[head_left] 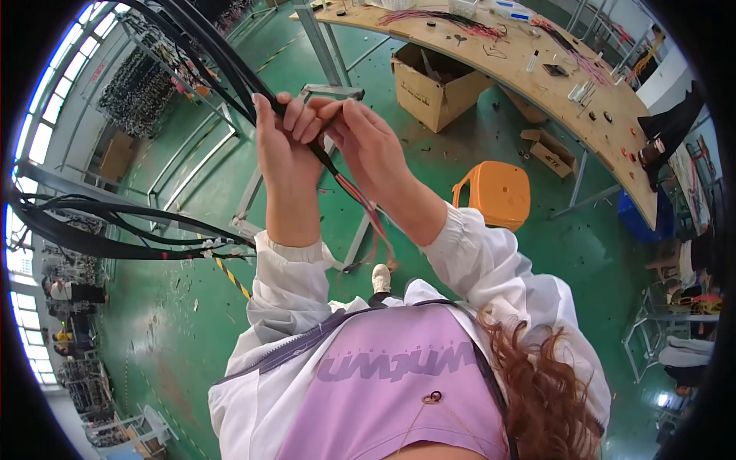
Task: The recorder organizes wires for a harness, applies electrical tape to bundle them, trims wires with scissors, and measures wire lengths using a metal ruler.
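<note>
Both my hands are raised in the upper middle, close together around a black-wrapped wire harness (325,162). My left hand (287,142) is closed on the harness, its fingers curled over the bundle. Close by on the right, my right hand (369,142) pinches a thin dark strip that looks like black tape, at the bundle; its lower fingers are partly hidden. Below my hands the black wrapping ends, and loose red and pink wires (366,201) hang free. Thick black cable branches (218,54) run from my hands toward the upper left.
Another black cable bundle (115,244) extends in from the left. Metal frame bars (249,188) stand below my hands. An orange stool (498,192), a cardboard box (433,92) and a long wooden table (552,84) with wires and small parts lie to the right.
</note>
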### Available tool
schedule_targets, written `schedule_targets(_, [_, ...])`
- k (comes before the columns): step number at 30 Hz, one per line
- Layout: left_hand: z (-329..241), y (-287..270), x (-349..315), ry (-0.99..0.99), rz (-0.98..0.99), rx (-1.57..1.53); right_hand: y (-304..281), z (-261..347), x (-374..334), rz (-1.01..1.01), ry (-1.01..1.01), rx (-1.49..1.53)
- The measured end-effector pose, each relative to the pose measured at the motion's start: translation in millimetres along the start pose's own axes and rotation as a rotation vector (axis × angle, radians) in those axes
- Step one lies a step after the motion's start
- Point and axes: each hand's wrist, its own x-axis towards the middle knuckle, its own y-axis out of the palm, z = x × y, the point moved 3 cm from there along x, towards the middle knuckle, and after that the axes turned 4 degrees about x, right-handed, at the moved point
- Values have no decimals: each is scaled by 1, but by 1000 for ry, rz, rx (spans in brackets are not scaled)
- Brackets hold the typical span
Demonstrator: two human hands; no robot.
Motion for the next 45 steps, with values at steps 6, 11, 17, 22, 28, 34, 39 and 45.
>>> schedule_targets(6, [-18,-9,44,-107,-141,-122,19,16,34,120,-272,332])
schedule_targets(11, [-31,-24,134,-214,-401,34,-9,13,117,111,-41,339])
schedule_targets(17, [-4,-44,143,-379,-501,152,-16,-4,60,-82,-188,261])
schedule_targets(22, [27,-11,124,-376,-565,189,-16,23,15,-103,-298,98])
schedule_targets(28, [8,-24,99,-300,-705,188,0,15,-32,-85,-256,119])
schedule_targets(34, [-11,-81,85,-174,-687,213,19,17,-110,-144,-183,50])
schedule_targets(39, [-26,-93,48,39,-516,341,-19,42,-182,-297,-27,30])
schedule_targets(45, [-7,-63,32,-157,-32,465,-32,74,-167,-403,4,236])
